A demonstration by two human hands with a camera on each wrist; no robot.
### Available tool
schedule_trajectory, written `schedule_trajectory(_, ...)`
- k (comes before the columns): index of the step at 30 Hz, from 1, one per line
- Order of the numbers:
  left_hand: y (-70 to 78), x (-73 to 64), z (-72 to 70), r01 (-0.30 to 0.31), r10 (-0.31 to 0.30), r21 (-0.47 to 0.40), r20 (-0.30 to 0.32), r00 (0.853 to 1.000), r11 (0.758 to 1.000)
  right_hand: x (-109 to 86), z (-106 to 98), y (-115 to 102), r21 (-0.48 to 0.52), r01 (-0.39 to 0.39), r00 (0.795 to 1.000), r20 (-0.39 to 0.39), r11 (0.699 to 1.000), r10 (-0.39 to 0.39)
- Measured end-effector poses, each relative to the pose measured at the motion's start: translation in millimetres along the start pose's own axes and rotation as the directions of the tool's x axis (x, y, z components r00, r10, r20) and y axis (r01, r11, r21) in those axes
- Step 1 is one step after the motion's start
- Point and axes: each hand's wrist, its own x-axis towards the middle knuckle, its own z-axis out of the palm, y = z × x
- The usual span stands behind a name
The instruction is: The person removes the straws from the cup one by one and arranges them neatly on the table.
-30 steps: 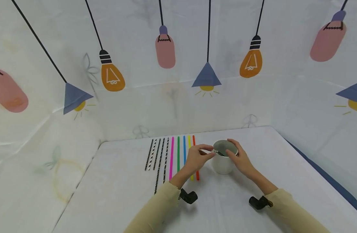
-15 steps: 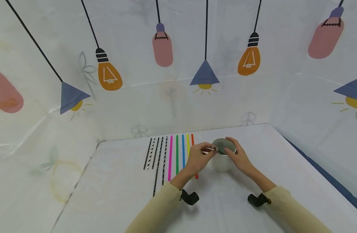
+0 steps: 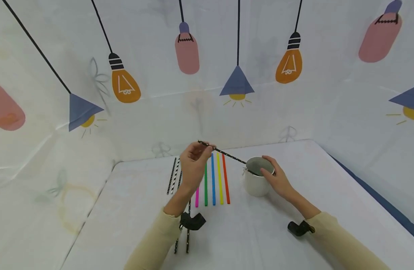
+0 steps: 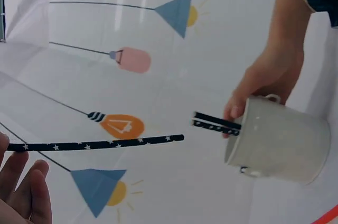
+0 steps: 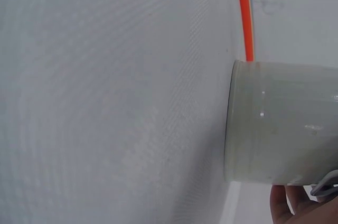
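My left hand (image 3: 193, 165) pinches a black straw with white stars (image 4: 105, 144) near one end. The straw slopes down toward the white bucket (image 3: 257, 185); in the left wrist view its free tip is apart from the straws (image 4: 215, 121) that poke out of the bucket's mouth. The right hand (image 3: 278, 180) grips the bucket by its rim, thumb at the opening. Small ears stick out from the bucket's sides. In the right wrist view the bucket's wall (image 5: 285, 123) hides most of the fingers, and its base meets the white table.
Left of the bucket, coloured straws lie in a row: red (image 3: 226, 180), yellow (image 3: 220, 180), blue (image 3: 213, 180), green (image 3: 206, 183) and pink (image 3: 197, 197). Several black patterned straws (image 3: 171, 176) lie further left, partly behind the left arm. A printed sheet (image 3: 200, 116) backs the table.
The left hand has moved left and up from the bucket's mouth, and a length of black straw now shows between them. The right hand stays on the bucket.
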Motion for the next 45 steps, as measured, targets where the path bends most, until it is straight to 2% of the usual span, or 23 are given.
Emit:
schedule_trajectory(4, 22.5, 6.9, -27.0, -0.034, 0.036, 0.036, -0.032, 0.999, 0.999, -0.4, 1, 0, -0.011, -0.012, 1.0, -0.001, 1.0, 0.012)
schedule_trajectory(9, 40.8, 4.3, -60.9, 0.005, 0.002, 0.174, -0.042, 0.999, 0.985, -0.7, 1, 0, -0.018, -0.015, 1.0, -0.001, 1.0, 0.015)
schedule_trajectory(14, 51.7, -3.6, -88.9, 0.07, -0.072, 0.308, -0.003, 0.997, 0.949, 1.1, 1, -2, -0.02, -0.009, 1.0, -0.002, 1.0, 0.009)
schedule_trajectory(19, 66.7, -11.4, -104.2, 0.159, -0.172, 0.436, -0.01, 0.985, 0.886, 1.7, 0, -1, -0.006, -0.008, 1.0, 0.002, 1.0, 0.008)
schedule_trajectory(21, 62.0, -15.1, -114.7, 0.208, -0.218, 0.467, -0.033, 0.975, 0.86, 2.2, 0, -1, -0.003, -0.01, 1.0, 0.005, 1.0, 0.01)
schedule_trajectory(25, 39.5, -25.2, -138.9, 0.291, -0.294, 0.497, -0.074, 0.953, 0.818, 3.1, -1, -2, 0.012, -0.023, 1.0, 0.015, 1.0, 0.023)
schedule_trajectory(28, 31.5, -34.5, -148.0, 0.339, -0.342, 0.507, -0.091, 0.935, 0.792, 3.9, -2, 0, 0.02, -0.023, 1.0, 0.017, 1.0, 0.023)
schedule_trajectory(32, 25.4, -46.3, -152.4, 0.392, -0.414, 0.511, -0.076, 0.907, 0.765, 4.2, -1, 2, -0.002, -0.009, 1.0, 0.008, 1.0, 0.009)
schedule_trajectory(37, 23.2, -57.7, -149.5, 0.447, -0.498, 0.522, -0.049, 0.866, 0.726, 3.7, 0, 2, -0.007, 0.006, 1.0, -0.003, 1.0, -0.006)
schedule_trajectory(42, 2.4, -69.5, -160.0, 0.538, -0.572, 0.499, -0.1, 0.814, 0.679, 3.5, -1, 2, -0.016, 0.009, 1.0, -0.005, 1.0, -0.01)
schedule_trajectory(45, -9.4, -76.4, -166.3, 0.572, -0.6, 0.494, -0.122, 0.791, 0.654, 3.8, 0, 2, -0.021, 0.01, 1.0, -0.001, 1.0, -0.01)
